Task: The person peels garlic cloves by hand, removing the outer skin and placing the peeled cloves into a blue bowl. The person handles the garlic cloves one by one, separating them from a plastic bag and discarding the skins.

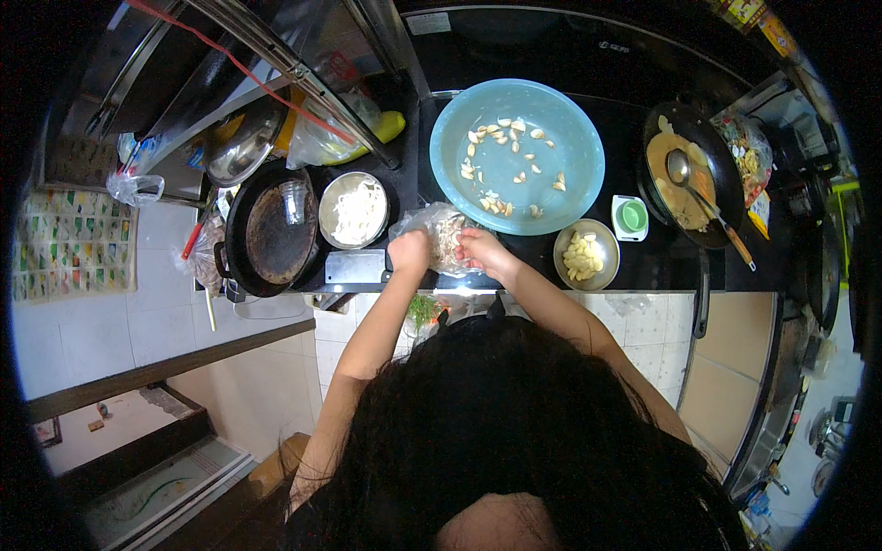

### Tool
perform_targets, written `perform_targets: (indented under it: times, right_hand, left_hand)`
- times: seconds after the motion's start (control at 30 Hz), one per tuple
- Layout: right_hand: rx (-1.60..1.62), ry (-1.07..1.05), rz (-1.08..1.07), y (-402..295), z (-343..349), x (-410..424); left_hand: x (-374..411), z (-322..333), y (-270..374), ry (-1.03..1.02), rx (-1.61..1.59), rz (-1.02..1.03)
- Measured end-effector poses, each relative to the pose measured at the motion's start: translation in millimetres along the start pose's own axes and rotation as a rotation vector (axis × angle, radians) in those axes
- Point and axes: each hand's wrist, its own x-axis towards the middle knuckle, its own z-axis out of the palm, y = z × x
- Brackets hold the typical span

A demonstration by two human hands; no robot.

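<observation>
My left hand (pixel 409 253) is closed on the left side of a clear plastic bag (pixel 441 219). Whitish and brown dry scraps that look like garlic skins (pixel 446 244) show inside it. At the bag's right side is my right hand (pixel 486 253), fingers bent over the contents; what is between its fingertips is too small to tell. Just beyond the bag stands a large blue plastic basin (pixel 586 151), with many unpeeled garlic cloves (pixel 515 131) scattered on its bottom. A metal bowl (pixel 613 267) of peeled garlic cloves (pixel 582 258) sits right of my right hand.
A cleaver (pixel 355 266) lies left of my left hand, near the counter edge. Behind it are a bowl of white strips (pixel 355 210) and a black pan (pixel 272 241) holding a glass jar (pixel 295 202). Rightward stand a small green cup (pixel 632 215) and a wok (pixel 723 227) with a ladle (pixel 679 167).
</observation>
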Motion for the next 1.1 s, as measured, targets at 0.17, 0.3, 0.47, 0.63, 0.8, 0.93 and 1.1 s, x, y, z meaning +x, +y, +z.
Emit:
perform_targets:
  times: [0.17, 0.3, 0.47, 0.63, 0.8, 0.93, 1.1]
  right_hand:
    - [0.004, -0.001, -0.023, 1.4, 1.3, 9.0]
    - [-0.152, -0.021, -0.247, 4.6, 6.7, 8.5]
    - [-0.356, -0.035, -0.601, 19.3, 1.6, 22.5]
    - [-0.286, -0.086, -0.611, 12.1, 12.5, 15.7]
    - [-0.757, 0.293, -0.993, 17.7, 4.0, 24.5]
    - [-1.187, 0.309, -0.949, -11.9, 15.8, -12.7]
    - [-1.14, 0.404, -1.117, -12.1, 16.7, -8.1]
  left_hand:
    - [0.6, -11.7, -6.1, 0.169, -0.231, 0.059]
    - [2.9, 18.9, -12.9, -0.249, -1.163, -0.162]
    - [-20.3, -12.7, 5.2, -0.429, -1.397, -0.246]
    - [-24.3, -13.3, -8.0, -0.465, -1.633, -0.413]
    - [-25.1, -14.0, -10.6, -0.398, -1.868, -0.49]
    - [-27.2, -11.1, -8.4, -0.358, -1.999, -0.486]
    - [-27.9, 0.2, -1.4, -0.268, -2.005, -0.478]
